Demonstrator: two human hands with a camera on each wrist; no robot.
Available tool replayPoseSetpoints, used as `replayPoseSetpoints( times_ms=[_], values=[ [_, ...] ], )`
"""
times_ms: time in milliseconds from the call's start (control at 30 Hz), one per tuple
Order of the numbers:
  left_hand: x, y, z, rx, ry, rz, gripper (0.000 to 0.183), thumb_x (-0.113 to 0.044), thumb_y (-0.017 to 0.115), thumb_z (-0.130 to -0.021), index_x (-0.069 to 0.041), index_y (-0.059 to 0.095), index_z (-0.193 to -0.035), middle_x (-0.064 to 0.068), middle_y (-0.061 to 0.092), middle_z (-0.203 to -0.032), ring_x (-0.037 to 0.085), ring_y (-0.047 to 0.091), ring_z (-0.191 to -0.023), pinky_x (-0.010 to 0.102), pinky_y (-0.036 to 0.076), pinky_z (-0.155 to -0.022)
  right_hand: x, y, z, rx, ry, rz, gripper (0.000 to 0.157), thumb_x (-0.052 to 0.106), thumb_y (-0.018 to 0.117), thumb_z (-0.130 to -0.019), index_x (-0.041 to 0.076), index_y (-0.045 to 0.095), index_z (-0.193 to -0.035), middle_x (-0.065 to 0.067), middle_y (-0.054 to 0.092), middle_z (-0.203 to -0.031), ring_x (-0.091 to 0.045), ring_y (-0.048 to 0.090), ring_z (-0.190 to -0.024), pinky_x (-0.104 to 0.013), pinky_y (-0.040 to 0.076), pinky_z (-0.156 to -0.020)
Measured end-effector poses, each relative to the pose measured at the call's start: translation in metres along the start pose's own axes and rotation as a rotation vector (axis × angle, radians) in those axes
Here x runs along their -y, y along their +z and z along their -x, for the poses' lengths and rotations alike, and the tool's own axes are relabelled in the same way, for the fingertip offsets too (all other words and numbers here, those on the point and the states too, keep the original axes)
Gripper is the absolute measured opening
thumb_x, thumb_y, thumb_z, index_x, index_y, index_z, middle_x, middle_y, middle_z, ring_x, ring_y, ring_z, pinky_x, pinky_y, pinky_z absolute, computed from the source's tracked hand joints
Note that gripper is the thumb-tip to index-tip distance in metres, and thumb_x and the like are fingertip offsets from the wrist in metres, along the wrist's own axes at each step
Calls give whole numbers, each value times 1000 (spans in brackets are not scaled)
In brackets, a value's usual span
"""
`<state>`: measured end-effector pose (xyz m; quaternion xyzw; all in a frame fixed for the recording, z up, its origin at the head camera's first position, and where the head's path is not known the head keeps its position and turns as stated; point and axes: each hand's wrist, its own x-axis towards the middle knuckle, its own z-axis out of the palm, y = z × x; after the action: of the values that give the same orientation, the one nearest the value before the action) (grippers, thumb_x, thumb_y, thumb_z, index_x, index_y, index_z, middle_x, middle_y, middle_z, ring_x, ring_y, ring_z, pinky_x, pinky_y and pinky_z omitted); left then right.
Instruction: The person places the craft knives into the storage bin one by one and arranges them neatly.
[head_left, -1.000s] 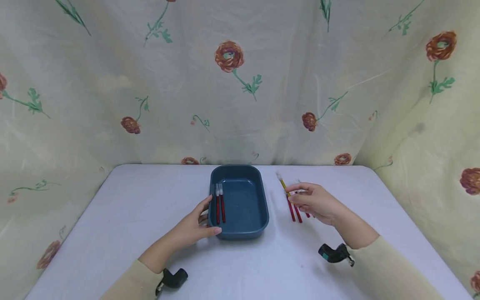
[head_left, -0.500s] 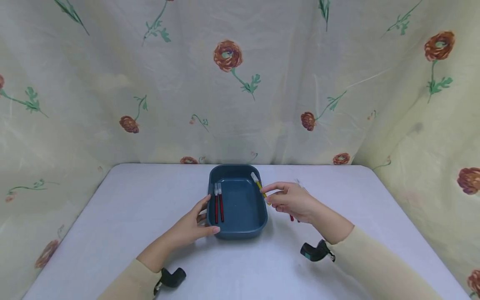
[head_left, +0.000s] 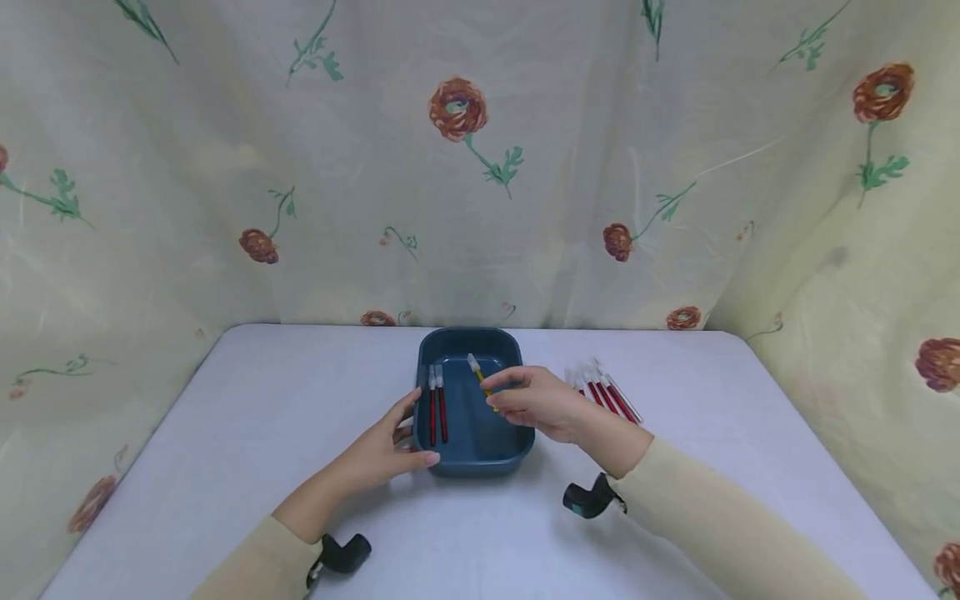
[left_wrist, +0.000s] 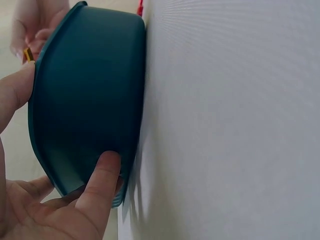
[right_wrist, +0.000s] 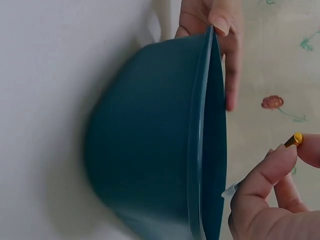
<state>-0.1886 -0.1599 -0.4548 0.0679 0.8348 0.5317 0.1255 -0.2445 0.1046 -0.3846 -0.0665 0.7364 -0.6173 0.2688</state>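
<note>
Slim yellow pen (head_left: 478, 372) held by R hand (head_left: 534, 404) over smooth, rnd-cornered tub (head_left: 474, 437).

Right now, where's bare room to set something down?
Table left of the tray and left hand; also right of the loose pens. Crowded: the tray's left side (two red pens) and above its right half (right hand, yellow pen).

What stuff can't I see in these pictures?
Right wrist view: the middle of the yellow stick, covered by the right hand.
Head view: lower ends of some red sticks on the table, behind the right hand.
Left wrist view: the inside of the blue tray, blocked by its wall.
</note>
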Motion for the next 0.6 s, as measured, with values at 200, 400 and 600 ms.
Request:
replayPoseSetpoints(
  times_ms=[200, 400, 600],
  values=[
    [2, -1, 1, 13, 6, 22, 102, -31, 83, -84, -23, 18, -162, 16, 25, -163, 42, 36, -143, 51, 45, -105, -2, 17, -14, -9, 5, -4, 29, 8, 68, -94, 0, 66, -122, -11, 66, -100, -20, 58, -80, -27, 55, -78],
    [3, -2, 1, 19, 16, 53, 102, -27, 83, -85, -22, 17, -162, 17, 24, -163, 41, 36, -143, 49, 46, -105, -7, 31, -29, -19, 11, -19, 31, 7, 67, -94, -2, 65, -124, -5, 63, -90, -15, 58, -74, -26, 54, -74],
    [1, -2, 0, 26, 24, 46, 101, -27, 82, -85, -22, 17, -162, 18, 26, -162, 41, 38, -142, 49, 46, -104, -10, 34, -37, -22, 26, -30, 35, 8, 65, -96, -4, 62, -128, -4, 62, -87, -16, 56, -73, -26, 53, -74]
  ],
)
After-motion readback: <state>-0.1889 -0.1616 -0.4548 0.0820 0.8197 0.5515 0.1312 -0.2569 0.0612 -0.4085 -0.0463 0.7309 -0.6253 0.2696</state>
